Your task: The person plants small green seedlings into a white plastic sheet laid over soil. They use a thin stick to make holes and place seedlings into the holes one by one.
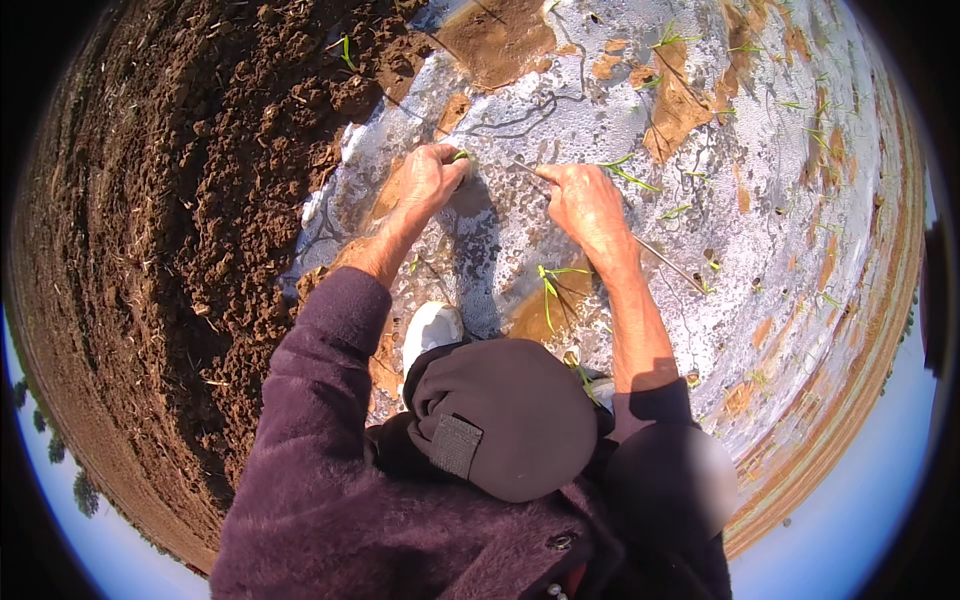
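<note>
My left hand [439, 176] is closed, with a bit of green leaf [460, 155] showing at its fingertips; how much of the plant it holds is hidden. My right hand [585, 199] grips a thin metal rod [667, 264], which passes through the fist, one end pointing up-left past the index finger and the other down-right. Beneath both hands lies clear plastic mulch film [525, 217], beaded with water drops. Green seedlings stand just right of my right hand [630, 174] and between my forearms [550, 289].
Loose brown clods of soil [247, 187] border the film on the left. Soil patches [499, 41] lie on the film ahead, and seedlings [671, 36] poke through it further right. A white shoe [433, 330] is near my left forearm.
</note>
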`<state>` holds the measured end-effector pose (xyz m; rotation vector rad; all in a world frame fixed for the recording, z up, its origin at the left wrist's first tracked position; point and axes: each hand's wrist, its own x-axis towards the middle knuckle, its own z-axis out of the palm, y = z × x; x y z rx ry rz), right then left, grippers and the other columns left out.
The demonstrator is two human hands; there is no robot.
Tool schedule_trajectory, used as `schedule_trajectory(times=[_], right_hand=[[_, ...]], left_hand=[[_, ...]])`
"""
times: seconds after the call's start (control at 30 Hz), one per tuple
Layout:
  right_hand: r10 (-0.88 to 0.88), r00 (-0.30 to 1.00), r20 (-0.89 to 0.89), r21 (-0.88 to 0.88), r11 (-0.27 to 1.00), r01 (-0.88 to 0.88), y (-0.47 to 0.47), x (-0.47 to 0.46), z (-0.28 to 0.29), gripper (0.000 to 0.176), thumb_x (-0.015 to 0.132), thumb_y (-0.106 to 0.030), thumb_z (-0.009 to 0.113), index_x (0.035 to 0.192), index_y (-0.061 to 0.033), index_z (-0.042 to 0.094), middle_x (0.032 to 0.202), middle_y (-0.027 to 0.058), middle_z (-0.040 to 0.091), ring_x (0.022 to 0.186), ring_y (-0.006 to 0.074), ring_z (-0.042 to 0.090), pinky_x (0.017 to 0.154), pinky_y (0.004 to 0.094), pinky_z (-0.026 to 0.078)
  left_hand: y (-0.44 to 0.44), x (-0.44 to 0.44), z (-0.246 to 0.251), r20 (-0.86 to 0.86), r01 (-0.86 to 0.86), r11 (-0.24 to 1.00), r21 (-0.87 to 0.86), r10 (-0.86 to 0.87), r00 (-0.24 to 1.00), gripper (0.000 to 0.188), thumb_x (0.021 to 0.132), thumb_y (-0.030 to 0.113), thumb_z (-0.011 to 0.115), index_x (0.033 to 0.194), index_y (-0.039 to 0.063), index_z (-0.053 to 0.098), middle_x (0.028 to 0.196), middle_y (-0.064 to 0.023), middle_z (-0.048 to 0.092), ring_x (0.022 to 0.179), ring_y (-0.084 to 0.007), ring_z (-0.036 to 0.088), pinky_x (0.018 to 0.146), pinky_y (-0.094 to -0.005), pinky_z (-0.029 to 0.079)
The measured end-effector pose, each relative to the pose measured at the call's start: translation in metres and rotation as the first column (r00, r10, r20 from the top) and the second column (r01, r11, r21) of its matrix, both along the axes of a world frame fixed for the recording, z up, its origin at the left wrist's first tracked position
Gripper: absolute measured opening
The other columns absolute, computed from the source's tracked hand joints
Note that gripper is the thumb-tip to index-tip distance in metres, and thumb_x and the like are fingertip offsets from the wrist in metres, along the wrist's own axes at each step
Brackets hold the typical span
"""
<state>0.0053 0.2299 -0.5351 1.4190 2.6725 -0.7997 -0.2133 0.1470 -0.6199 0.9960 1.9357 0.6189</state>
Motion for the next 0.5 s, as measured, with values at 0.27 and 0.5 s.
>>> schedule_trajectory(times=[0.27,0.5], right_hand=[[-0.007,0.995,-0.101,0.052,0.999,0.013,0.02,0.014,0.001,0.032,0.083,-0.001,0.053,0.109,-0.0025,0.073,0.084,0.0281,0.067,0.08,0.0445,0.067,0.074,0.0487,0.054],[-0.059,0.993,-0.1,0.083,0.994,0.068,0.046,0.022,0.012,0.031,0.085,-0.001,0.053,0.109,-0.0026,0.073,0.089,0.0285,0.067,0.084,0.044,0.068,0.076,0.0481,0.054]], left_hand=[[-0.009,-0.015,-0.023,0.446,-0.211,0.977,0.025,0.178,0.877,0.02,0.091,0.02,0.073,0.098,0.002,0.072,0.085,-0.0014,0.071,0.076,-0.0087,0.063,0.069,-0.0263,0.05],[0.011,-0.032,0.001,0.583,-0.388,0.895,0.221,0.198,0.788,0.025,0.095,0.024,0.072,0.107,0.003,0.07,0.076,0.0048,0.06,0.066,-0.0057,0.051,0.063,-0.0241,0.043]])
